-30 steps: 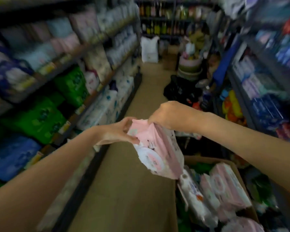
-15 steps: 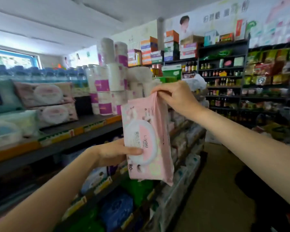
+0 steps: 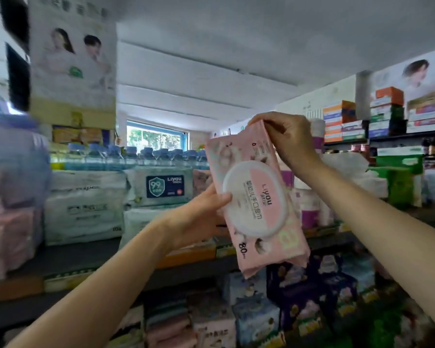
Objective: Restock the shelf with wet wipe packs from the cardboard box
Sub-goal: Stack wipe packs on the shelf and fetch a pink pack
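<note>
1. Pink wet wipe pack [image 3: 255, 197]: now raised further, in front of the upper shelf [image 3: 86, 254], tilted, lid facing the camera.
2. Right hand [image 3: 285, 136]: pinches the pack's top edge.
3. Left hand [image 3: 199, 217]: holds its left side, thumb on the lid.
4. Behind: white wipe packs [image 3: 86, 204], bottled water [image 3: 126, 156].

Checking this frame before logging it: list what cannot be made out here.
- Cardboard box: outside the head view, below its bottom edge.
- Left hand's fingers: hidden behind the pink wipe pack; only the thumb shows.
- Packs at far left: blurred, labels unreadable.
- Shelf price tags: too small and blurred.
- Right hand: covers the pack's top edge.
</note>
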The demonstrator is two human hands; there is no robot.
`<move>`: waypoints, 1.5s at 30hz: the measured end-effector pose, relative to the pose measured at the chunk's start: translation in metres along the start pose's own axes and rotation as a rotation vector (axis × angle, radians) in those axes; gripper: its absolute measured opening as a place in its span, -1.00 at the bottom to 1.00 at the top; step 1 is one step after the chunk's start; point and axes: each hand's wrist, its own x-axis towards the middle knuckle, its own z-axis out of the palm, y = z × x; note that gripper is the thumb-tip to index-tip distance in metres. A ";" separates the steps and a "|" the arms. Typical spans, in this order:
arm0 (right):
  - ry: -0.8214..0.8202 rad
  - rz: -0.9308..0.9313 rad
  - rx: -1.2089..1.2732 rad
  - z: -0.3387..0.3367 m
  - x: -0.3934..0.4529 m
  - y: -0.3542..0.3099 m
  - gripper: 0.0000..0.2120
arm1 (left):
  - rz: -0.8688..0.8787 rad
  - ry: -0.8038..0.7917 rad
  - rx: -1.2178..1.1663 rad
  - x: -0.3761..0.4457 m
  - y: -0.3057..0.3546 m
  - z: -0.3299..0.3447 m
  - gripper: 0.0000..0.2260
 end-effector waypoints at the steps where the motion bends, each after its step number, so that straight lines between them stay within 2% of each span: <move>1: -0.035 -0.014 0.024 0.009 0.004 -0.001 -0.81 | 0.005 0.024 0.011 -0.001 -0.003 0.001 -0.18; 4: -0.101 -0.050 0.066 0.030 0.018 -0.001 -0.79 | 0.115 0.232 0.002 0.000 0.002 -0.006 -0.40; 7: -0.063 -0.096 0.097 0.041 0.037 0.001 -0.77 | 0.170 0.336 -0.022 0.000 0.028 -0.025 -0.44; 10: -0.021 -0.161 0.122 0.056 0.061 -0.005 -0.78 | 0.181 0.311 0.069 -0.003 0.053 -0.045 -0.60; 14: -0.085 -0.160 0.252 0.087 0.081 -0.013 -0.79 | 0.242 0.208 0.018 -0.007 0.051 -0.061 -0.48; 16: -0.132 -0.135 0.324 0.104 0.081 -0.008 -0.80 | 0.304 0.232 -0.070 -0.009 0.045 -0.064 -0.47; 18: -0.202 -0.093 0.367 0.117 0.083 -0.002 -0.79 | 0.333 0.337 -0.114 -0.008 0.040 -0.063 -0.49; 21: -0.280 -0.075 0.251 0.124 0.092 0.003 -0.80 | 0.366 0.590 -0.013 -0.005 0.041 -0.068 -0.51; 24: -0.182 0.049 0.255 0.126 0.092 0.007 -0.84 | 0.432 0.839 0.130 -0.001 0.047 -0.081 -0.31; 26: -0.062 0.171 0.323 0.123 0.077 0.006 -0.81 | 0.506 0.924 0.061 0.000 0.055 -0.090 -0.27; 27: -0.058 0.205 0.338 0.123 0.063 0.005 -0.76 | 0.552 0.942 -0.005 0.001 0.059 -0.094 -0.27; 29: -0.227 0.194 0.310 0.126 0.029 -0.002 -0.47 | 0.648 0.973 -0.104 0.004 0.070 -0.100 -0.28; 31: -0.408 0.079 0.097 0.137 0.000 -0.009 -0.05 | 0.719 1.028 -0.133 0.008 0.077 -0.101 -0.25; 33: -0.415 0.038 -0.129 0.151 -0.012 -0.008 0.18 | 0.725 1.082 -0.072 0.010 0.081 -0.100 -0.14; 36: -0.290 0.048 -0.146 0.156 -0.005 -0.002 0.15 | 0.689 1.050 0.080 0.009 0.089 -0.096 -0.15; 40: -0.214 -0.011 -0.192 0.144 0.028 0.019 0.07 | 0.542 0.932 0.256 0.001 0.110 -0.095 -0.50; 41: -0.181 -0.045 -0.241 0.137 0.035 0.024 0.04 | 0.506 0.920 0.274 -0.002 0.111 -0.098 -0.47; 44: -0.143 -0.122 -0.361 0.117 0.044 0.042 -0.05 | 0.451 0.853 0.303 -0.006 0.103 -0.111 -0.15; 45: -0.141 -0.146 -0.394 0.111 0.043 0.050 -0.06 | 0.427 0.846 0.316 -0.003 0.098 -0.112 -0.16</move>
